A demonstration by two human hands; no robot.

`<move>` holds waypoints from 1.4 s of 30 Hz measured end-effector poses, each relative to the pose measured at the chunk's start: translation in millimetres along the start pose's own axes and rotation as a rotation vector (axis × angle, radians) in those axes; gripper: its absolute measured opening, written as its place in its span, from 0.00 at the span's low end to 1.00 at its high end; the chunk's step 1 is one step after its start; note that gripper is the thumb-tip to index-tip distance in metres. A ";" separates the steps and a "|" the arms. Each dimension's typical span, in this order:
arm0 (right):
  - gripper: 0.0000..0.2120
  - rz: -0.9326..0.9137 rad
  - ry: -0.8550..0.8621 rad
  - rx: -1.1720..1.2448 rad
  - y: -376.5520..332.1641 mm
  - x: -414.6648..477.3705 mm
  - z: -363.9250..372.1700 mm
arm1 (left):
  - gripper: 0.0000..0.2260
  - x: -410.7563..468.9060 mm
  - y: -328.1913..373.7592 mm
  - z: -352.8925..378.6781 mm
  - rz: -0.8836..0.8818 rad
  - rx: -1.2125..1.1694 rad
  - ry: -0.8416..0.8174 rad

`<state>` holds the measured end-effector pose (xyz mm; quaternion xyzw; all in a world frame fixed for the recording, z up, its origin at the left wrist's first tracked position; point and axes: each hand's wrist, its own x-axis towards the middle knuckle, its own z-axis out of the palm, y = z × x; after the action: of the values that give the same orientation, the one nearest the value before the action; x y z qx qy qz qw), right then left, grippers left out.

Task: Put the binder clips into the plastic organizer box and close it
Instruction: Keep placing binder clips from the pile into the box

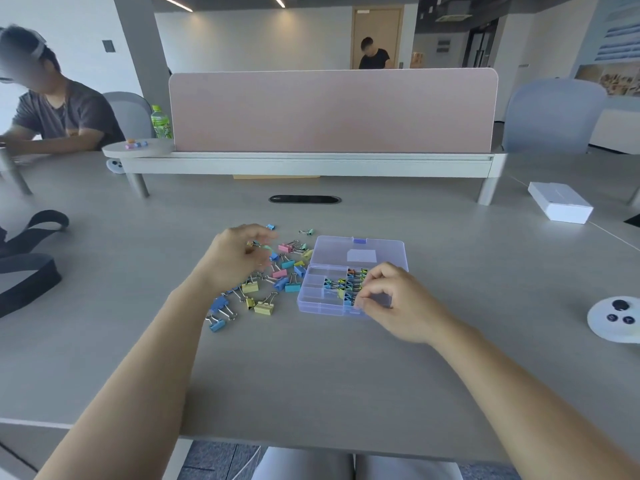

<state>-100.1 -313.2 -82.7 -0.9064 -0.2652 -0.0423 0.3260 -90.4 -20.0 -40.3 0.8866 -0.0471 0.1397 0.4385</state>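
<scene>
The grey bench (311, 375) is carrying the clear organizer box (311, 303), lying open right of centre. The right hand (391, 299) is curling over its filled compartments, grasp impossible to call. The left hand (235, 254) is pinching a clip (255, 243) above the loose binder clips (263, 306) lying just left of the box.

Bare left hand (239, 258) and right hand (391, 299); forearms (156, 341) uncovered from the fingers (381, 270) back. Pale grey trousers (301, 465) far behind the fingers.
</scene>
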 end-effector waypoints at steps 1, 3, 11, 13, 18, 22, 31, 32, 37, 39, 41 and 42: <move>0.10 0.001 0.000 -0.002 -0.1 0.0 0.1 | 0.16 -3.3 9.4 8.9 0.013 -0.058 -0.037; 0.10 -0.001 0.001 -0.002 -0.4 0.0 0.1 | 0.16 -10.8 26.9 26.5 0.043 -0.161 -0.120; 0.08 -0.021 0.017 0.005 1.0 1.1 1.4 | 0.18 -26.6 46.6 72.5 0.191 -0.182 -0.340; 0.10 -0.025 0.019 0.010 1.0 1.6 1.3 | 0.20 -27.5 47.4 79.2 0.245 -0.140 -0.361; 0.07 -0.023 0.014 0.006 1.8 1.3 1.3 | 0.21 -28.8 45.0 83.2 0.339 -0.043 -0.332; 0.12 -0.023 0.148 0.128 -1.9 1.7 -4.2 | 0.21 -29.3 44.8 84.5 0.418 0.023 -0.313; 0.05 -0.136 0.252 0.140 -14.8 1.0 4.3 | 0.22 -28.7 45.8 84.1 0.393 -0.023 -0.335; 0.06 -0.131 0.255 0.135 -14.6 1.9 4.9 | 0.22 -28.4 45.4 84.3 0.394 -0.033 -0.332; 0.07 -0.113 0.251 0.100 -13.9 6.0 9.1 | 0.22 -26.7 45.0 84.7 0.385 -0.031 -0.338; 0.07 -0.105 0.241 0.107 -13.9 6.2 8.2 | 0.22 -27.4 45.0 85.0 0.363 -0.036 -0.327; 0.07 -0.094 0.239 0.108 -14.2 5.2 6.6 | 0.22 -27.5 45.2 85.3 0.359 -0.051 -0.320; 0.07 -0.092 0.240 0.102 -13.3 4.9 6.8 | 0.22 -27.4 45.7 85.3 0.364 -0.056 -0.320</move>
<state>-103.4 -298.2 -79.2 -0.8640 -0.2674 -0.1520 0.3987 -108.5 -116.4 -62.4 0.8618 -0.2788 0.0731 0.4175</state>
